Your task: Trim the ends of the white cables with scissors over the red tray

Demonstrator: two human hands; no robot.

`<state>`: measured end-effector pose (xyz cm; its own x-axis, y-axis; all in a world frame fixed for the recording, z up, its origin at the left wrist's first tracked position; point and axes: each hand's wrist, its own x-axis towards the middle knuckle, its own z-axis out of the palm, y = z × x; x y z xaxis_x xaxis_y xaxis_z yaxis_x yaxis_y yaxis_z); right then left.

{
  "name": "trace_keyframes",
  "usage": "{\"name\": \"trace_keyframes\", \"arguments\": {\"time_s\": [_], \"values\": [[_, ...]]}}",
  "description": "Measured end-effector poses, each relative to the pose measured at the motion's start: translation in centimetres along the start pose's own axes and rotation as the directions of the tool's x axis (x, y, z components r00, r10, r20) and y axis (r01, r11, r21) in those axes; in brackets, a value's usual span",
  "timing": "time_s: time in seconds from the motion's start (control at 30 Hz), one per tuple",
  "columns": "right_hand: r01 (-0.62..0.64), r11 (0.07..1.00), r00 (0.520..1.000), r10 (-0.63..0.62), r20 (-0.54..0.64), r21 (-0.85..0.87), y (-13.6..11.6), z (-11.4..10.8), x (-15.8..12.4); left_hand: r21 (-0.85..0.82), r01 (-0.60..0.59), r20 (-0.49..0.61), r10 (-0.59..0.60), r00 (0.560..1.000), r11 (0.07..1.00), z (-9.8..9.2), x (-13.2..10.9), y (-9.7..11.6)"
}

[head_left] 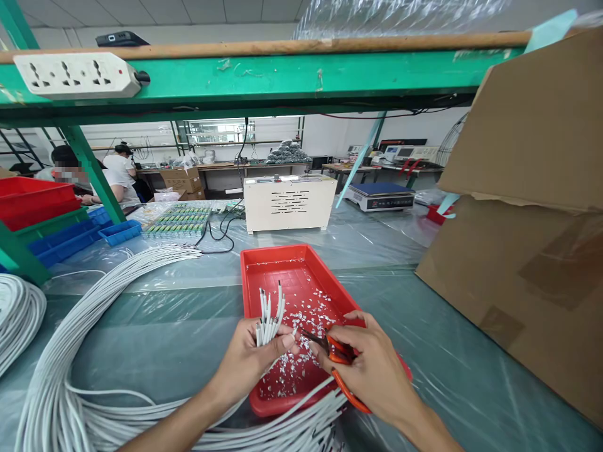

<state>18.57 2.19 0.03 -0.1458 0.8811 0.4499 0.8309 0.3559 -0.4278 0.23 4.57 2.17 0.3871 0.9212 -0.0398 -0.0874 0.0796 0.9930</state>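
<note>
My left hand is closed around a small bunch of white cables, their cut ends standing up, with one end pinched between thumb and finger. In my right hand is a pair of cutting pliers with orange handles, its dark jaws close to the pinched end. Whether the jaws touch that cable I cannot tell. Below both hands lies a red tray scattered with small shiny scraps. More white cables run under my arms, their ends at the tray's near edge.
A thick cable bundle curves along the left. Behind the tray stand a cream metal box and a weighing scale. A cardboard box leans in from the right; a green shelf beam crosses overhead. Two people sit at far left.
</note>
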Motion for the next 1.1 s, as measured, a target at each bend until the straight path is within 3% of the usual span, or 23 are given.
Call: {"name": "trace_keyframes", "arguments": {"time_s": [0.8, 1.03, 1.1], "values": [[0.04, 0.995, 0.996, -0.048, 0.081, 0.096, -0.45, -0.26, 0.03, 0.067, -0.013, 0.054, 0.009, 0.998, 0.998, -0.02, 0.04, -0.12], [0.048, 0.998, 0.994, -0.05, 0.093, 0.033, -0.34, -0.5, -0.11, 0.041, -0.025, 0.214, 0.015, 0.977, 0.999, -0.35, 0.23, -0.35], [0.049, 0.998, 0.994, -0.052, 0.097, 0.037, -0.39, -0.54, -0.14, 0.029, -0.012, 0.175, 0.006, 0.985, 0.999, -0.23, 0.27, -0.26]]}}
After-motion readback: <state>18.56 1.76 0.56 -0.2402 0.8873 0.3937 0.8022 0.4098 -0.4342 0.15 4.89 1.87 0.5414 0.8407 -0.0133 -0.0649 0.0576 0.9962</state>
